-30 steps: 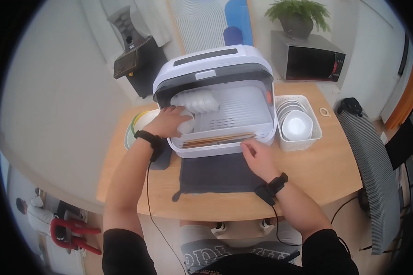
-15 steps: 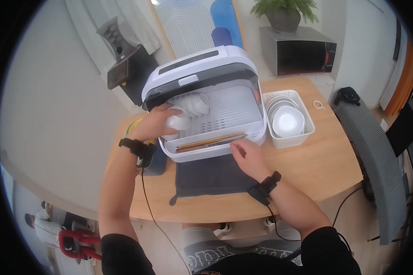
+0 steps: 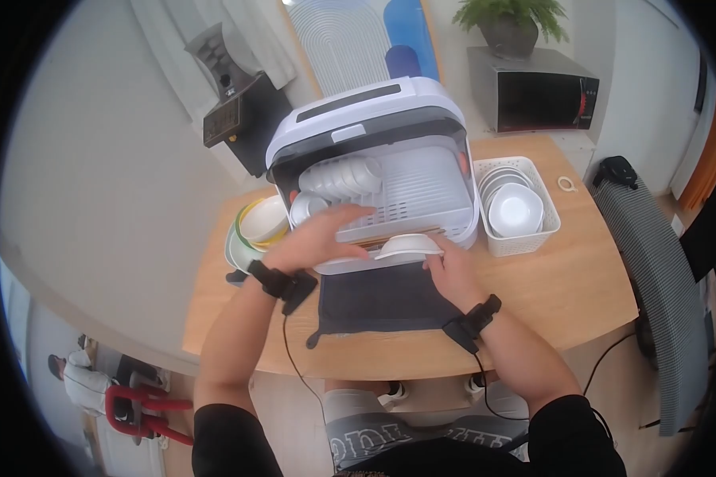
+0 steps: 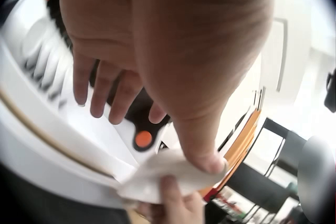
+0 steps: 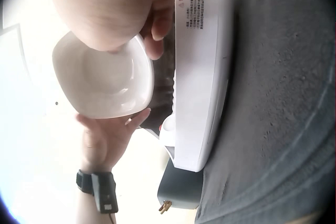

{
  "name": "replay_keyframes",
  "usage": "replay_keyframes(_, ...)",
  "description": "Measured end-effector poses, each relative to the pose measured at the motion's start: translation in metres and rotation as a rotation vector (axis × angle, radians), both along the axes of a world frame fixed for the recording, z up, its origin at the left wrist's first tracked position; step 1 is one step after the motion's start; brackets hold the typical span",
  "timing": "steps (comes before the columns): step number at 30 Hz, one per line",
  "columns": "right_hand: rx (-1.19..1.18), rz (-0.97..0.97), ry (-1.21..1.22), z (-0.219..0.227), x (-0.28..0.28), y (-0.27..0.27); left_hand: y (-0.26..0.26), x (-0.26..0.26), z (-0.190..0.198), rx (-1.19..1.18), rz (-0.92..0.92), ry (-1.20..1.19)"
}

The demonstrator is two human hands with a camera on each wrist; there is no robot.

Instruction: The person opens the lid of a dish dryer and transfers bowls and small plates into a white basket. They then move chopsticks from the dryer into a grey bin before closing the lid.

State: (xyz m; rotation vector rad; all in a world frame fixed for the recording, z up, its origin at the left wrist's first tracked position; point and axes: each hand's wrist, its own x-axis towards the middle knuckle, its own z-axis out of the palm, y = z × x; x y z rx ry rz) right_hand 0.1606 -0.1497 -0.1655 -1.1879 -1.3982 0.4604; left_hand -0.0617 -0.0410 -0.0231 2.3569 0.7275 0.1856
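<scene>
A white bowl (image 3: 410,247) with a squarish rim is up at the front edge of the dish drying box (image 3: 390,191). My right hand (image 3: 456,274) pinches its right side between thumb and fingers. At the opposite side, my left hand (image 3: 318,238) has its fingers extended and spread, thumb tip close to the rim. The right wrist view looks into the bowl (image 5: 105,82), with the left hand (image 5: 107,137) below it. Inside the box, a row of white bowls (image 3: 338,176) stands tilted in the rack. Chopsticks (image 3: 374,238) lie along the front trough.
Right of the box stands a white basket (image 3: 525,245) with stacked bowls (image 3: 515,211). Plates and bowls (image 3: 258,222) with yellow and green rims are at the left. A dark cloth (image 3: 382,302) lies in front. The microwave (image 3: 545,95) is behind, at right.
My left hand has come out of the rack's left side toward the front center. A white bowl has left the rack and is now in my right hand, which stays near the front edge.
</scene>
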Motion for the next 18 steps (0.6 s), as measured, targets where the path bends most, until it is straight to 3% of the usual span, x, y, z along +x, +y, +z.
replay_keyframes(1, -0.043, -0.009, 0.016, 0.002, 0.001, 0.0, 0.014, -0.009, 0.006, 0.352, 0.004, 0.109)
replay_keyframes(2, -0.085, -0.017, 0.031, 0.003, 0.001, 0.0, 0.028, -0.018, 0.008, 0.353, 0.003, 0.112)
replay_keyframes(4, -0.107, -0.001, 0.039, 0.007, 0.001, -0.001, 0.054, -0.036, 0.003, 0.77, 0.043, 0.526)
replay_keyframes(5, -0.13, 0.013, 0.043, 0.008, 0.001, -0.001, 0.061, -0.04, 0.001, 0.77, 0.045, 0.528)
replay_keyframes(7, -0.124, 0.008, 0.025, 0.011, 0.001, -0.002, 0.073, -0.042, -0.004, 0.822, -0.042, 0.767)
replay_keyframes(12, -0.093, -0.018, -0.012, 0.008, 0.002, -0.001, 0.088, -0.039, -0.018, 0.794, -0.04, 0.834)
replay_keyframes(18, -0.104, -0.018, -0.024, 0.008, 0.002, -0.001, 0.091, -0.038, -0.009, 0.718, -0.062, 0.8)
